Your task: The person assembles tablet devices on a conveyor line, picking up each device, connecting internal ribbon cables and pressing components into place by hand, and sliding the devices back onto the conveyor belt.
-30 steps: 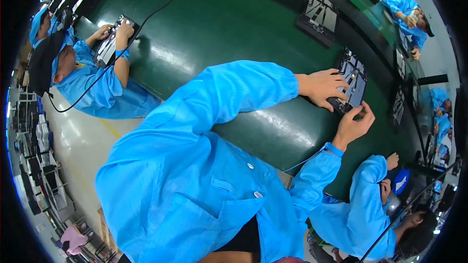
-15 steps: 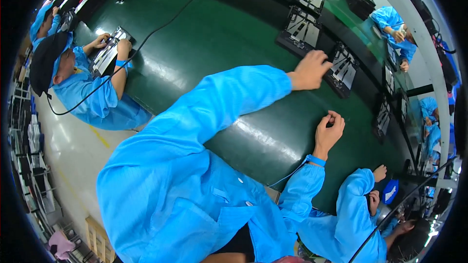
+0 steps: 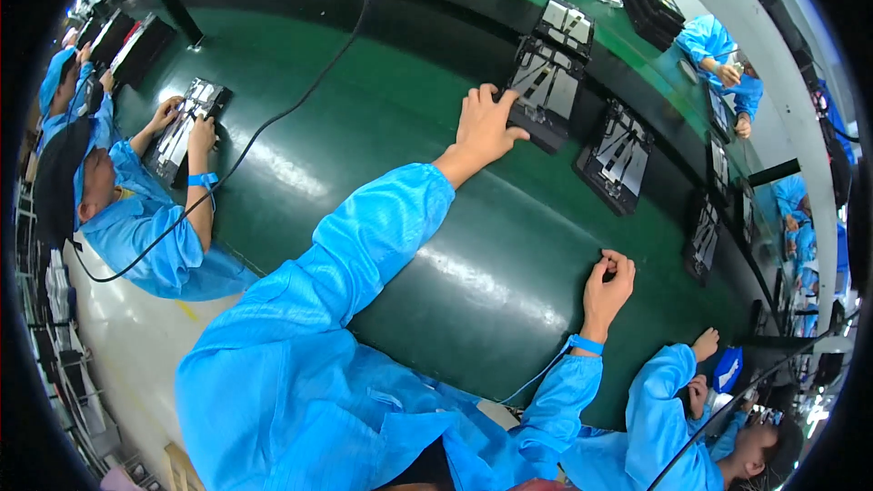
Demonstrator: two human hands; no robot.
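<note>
My left hand (image 3: pixel 484 127) is at the near left corner of a black tray (image 3: pixel 551 140) that carries a flat device with grey panels (image 3: pixel 549 82). Its fingers and thumb are spread apart and appear to touch the tray's edge. Another black tray with a similar device (image 3: pixel 618 156) lies just to the right. Nearer to me, my right hand (image 3: pixel 607 289) hovers over or rests on the green table (image 3: pixel 400 273), fingers curled in toward the thumb. Whatever it may hold is hidden. A blue strap (image 3: pixel 585 345) circles that wrist.
Beyond the left tray sits another device (image 3: pixel 566 25). More devices (image 3: pixel 704 238) line the far right, near a stack of black trays (image 3: pixel 653 7). A black cable (image 3: pixel 300 105) crosses the view. Co-workers in blue sit left (image 3: pixel 136 227), right (image 3: pixel 668 391) and across.
My left hand has shifted left, from beside the right-hand tray to the corner of the left one. My right hand stays curled in nearly the same place. The whole view has tilted slightly.
</note>
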